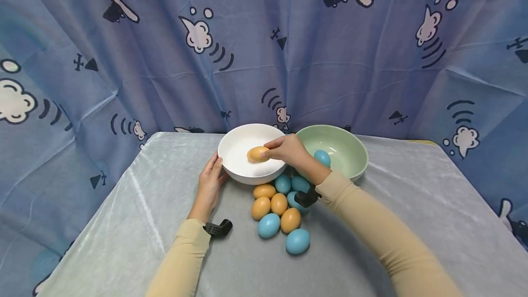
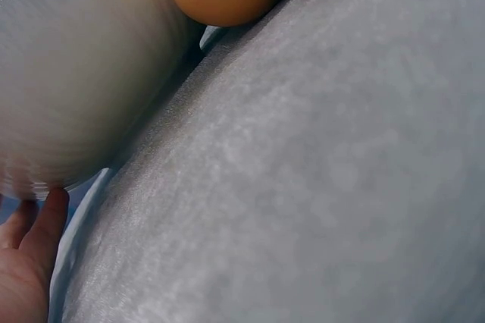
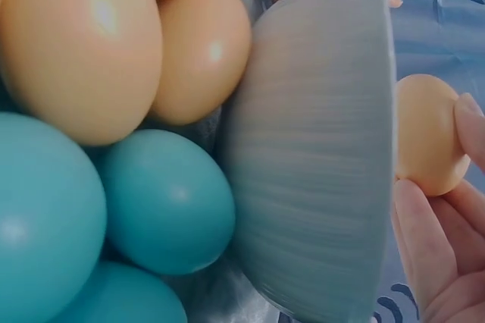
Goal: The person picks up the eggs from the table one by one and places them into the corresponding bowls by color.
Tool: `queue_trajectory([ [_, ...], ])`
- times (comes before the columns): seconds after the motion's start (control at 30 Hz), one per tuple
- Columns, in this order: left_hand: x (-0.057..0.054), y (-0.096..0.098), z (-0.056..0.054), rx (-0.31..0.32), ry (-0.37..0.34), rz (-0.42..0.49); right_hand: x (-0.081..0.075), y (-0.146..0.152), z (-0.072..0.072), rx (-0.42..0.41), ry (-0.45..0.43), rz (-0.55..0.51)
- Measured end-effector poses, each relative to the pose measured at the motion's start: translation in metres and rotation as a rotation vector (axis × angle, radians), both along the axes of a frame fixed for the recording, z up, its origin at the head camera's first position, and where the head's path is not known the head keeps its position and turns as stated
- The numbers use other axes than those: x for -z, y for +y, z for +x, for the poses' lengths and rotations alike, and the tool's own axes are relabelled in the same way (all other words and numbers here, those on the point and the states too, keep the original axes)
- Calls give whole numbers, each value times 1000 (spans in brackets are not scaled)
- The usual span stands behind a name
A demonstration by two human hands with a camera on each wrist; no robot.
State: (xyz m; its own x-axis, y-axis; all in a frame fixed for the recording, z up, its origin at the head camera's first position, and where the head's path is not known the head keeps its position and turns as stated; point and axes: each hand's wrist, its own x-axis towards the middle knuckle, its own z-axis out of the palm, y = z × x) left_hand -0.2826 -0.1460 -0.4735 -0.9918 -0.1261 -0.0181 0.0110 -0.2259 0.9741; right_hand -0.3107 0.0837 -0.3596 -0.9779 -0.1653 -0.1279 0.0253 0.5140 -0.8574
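My right hand (image 1: 286, 151) pinches an orange egg (image 1: 260, 153) between thumb and fingers, over the inside of the white bowl (image 1: 237, 137). In the right wrist view the held egg (image 3: 428, 133) shows beyond the bowl's rim. Another orange edge (image 1: 249, 156) peeks out behind it, mostly hidden. My left hand (image 1: 209, 187) holds the white bowl at its left side, fingertips at the rim and thumb lower on the outer wall. The left wrist view shows fingers (image 2: 47, 224) against the bowl's outside (image 2: 83, 58).
A green bowl (image 1: 350, 150) stands to the right with a blue egg (image 1: 322, 157) in it. Several orange eggs (image 1: 290, 220) and blue eggs (image 1: 297, 241) lie clustered before the bowls on the grey cloth (image 1: 136, 223). A patterned blue curtain (image 1: 247, 35) hangs behind the table.
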Motion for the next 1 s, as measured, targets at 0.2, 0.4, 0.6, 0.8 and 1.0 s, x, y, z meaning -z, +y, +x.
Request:
queue_trajectory([
  [0.2,-2,2,1,-6,-1,17,6,-5,-6,-33,36,67],
  [0.4,-3,2,1,-16,5,35,12,-12,-13,-63,77,126],
  [0.6,-2,1,0,-13,1,34,18,-20,-15,-61,35,142],
  [0.8,-2,-1,0,-9,-11,28,21,-22,-16,-75,46,193],
  [1.0,-2,0,0,-4,-15,15,22,-23,-16,-104,62,245],
])
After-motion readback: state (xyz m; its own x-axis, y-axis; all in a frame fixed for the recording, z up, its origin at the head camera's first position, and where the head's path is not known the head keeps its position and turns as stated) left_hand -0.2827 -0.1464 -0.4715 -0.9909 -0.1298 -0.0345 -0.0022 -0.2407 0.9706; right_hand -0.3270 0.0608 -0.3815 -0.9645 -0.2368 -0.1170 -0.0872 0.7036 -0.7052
